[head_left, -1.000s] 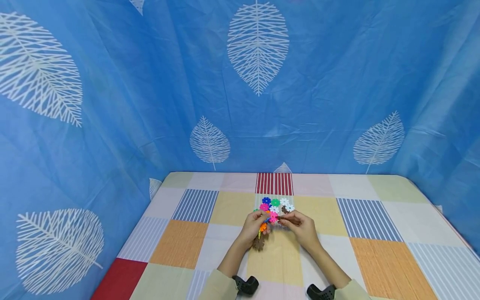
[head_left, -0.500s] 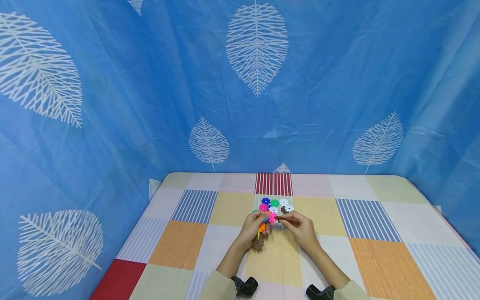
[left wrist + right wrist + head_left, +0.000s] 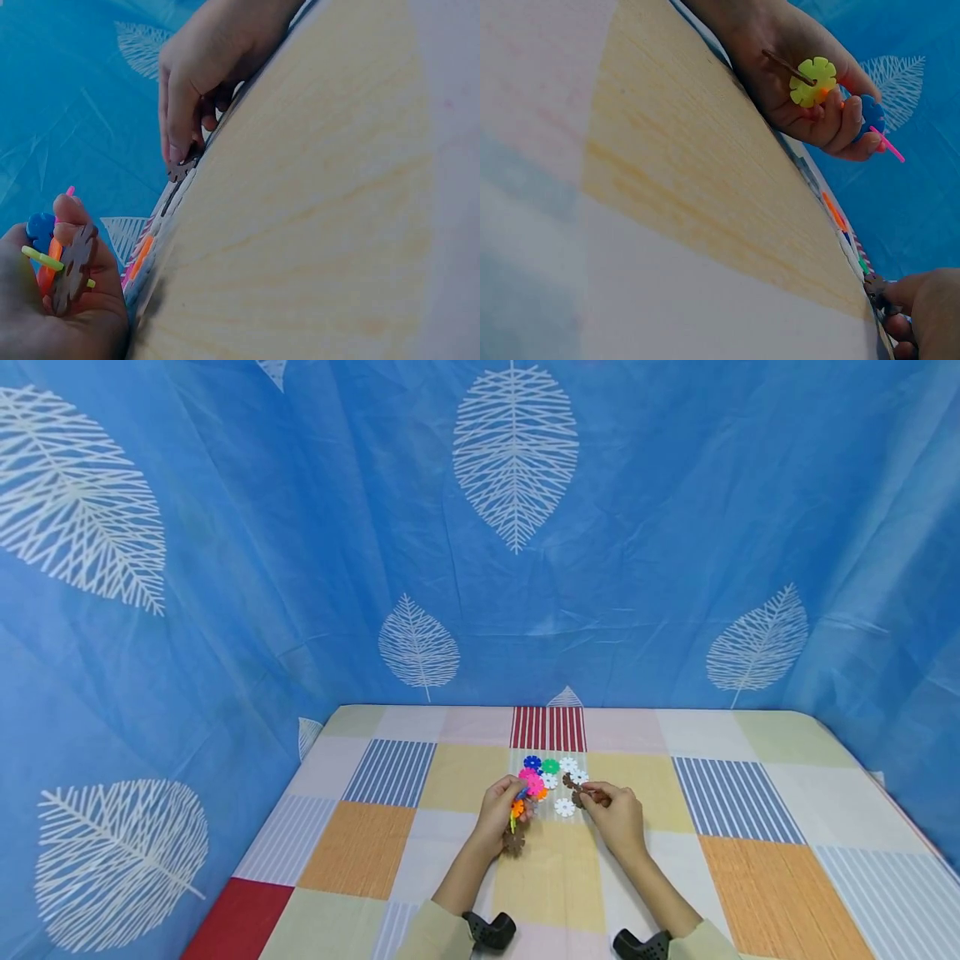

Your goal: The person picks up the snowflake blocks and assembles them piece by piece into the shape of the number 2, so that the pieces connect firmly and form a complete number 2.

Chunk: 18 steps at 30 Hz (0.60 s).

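Note:
My left hand (image 3: 497, 814) holds a chain of slotted flower-shaped plastic discs off the table. Its pink disc (image 3: 532, 782) is at the far end; the blue disc (image 3: 871, 118) and orange disc (image 3: 517, 808) lie between the fingers. A yellow disc (image 3: 813, 82) and a brown disc (image 3: 75, 270) make up the near end. My right hand (image 3: 617, 820) pinches another brown disc (image 3: 875, 286) between thumb and finger, at the right side of the loose discs, apart from the chain. Those fingers partly hide how this disc meets other brown pieces there.
Beyond the hands lie several loose discs: a dark blue disc (image 3: 532, 762), a green disc (image 3: 550, 766) and white discs, one white disc (image 3: 565, 807) nearer. A patchwork cloth (image 3: 555, 877) covers the table. Blue curtain (image 3: 517, 610) stands behind.
My hands have drawn apart: the left went slightly left with the chain, the right moved right from the pink disc to the brown pieces. A white disc between them came into view.

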Motion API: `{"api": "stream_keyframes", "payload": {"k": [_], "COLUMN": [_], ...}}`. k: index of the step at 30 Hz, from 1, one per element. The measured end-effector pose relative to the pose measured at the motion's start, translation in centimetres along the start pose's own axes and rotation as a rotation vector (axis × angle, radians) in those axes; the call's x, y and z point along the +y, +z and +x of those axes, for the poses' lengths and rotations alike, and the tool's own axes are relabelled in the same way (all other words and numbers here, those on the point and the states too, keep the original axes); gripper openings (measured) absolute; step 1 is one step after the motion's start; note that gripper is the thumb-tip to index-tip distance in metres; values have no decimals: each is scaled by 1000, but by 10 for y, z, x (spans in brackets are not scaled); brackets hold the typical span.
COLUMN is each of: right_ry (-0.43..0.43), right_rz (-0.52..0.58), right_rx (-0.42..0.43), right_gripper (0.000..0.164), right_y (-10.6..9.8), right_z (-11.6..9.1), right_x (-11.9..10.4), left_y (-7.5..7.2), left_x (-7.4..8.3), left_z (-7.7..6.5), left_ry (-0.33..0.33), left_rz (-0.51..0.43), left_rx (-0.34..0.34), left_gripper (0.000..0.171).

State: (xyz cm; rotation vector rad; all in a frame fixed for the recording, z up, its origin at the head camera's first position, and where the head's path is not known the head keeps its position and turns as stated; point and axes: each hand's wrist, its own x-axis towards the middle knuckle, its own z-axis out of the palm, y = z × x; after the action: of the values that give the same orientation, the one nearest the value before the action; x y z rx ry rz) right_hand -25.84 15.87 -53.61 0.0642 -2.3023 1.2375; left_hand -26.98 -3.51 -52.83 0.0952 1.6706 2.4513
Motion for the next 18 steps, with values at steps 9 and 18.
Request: {"api": "stream_keyframes", "payload": {"k": [9, 18], "right_ry": [0, -41], "right_rz": [-170, -230], "right_rx": [-54, -92], "right_gripper": [38, 31], "right_y": [0, 3], "right_z": [16, 20], "right_x": [7, 10], "left_y": [3, 7], "left_x": [1, 13], "left_z": [-1, -12], "left_ry": [29, 60], "left_rz": [82, 121], "left_rx": [-21, -82], "left_gripper": [16, 16]}}
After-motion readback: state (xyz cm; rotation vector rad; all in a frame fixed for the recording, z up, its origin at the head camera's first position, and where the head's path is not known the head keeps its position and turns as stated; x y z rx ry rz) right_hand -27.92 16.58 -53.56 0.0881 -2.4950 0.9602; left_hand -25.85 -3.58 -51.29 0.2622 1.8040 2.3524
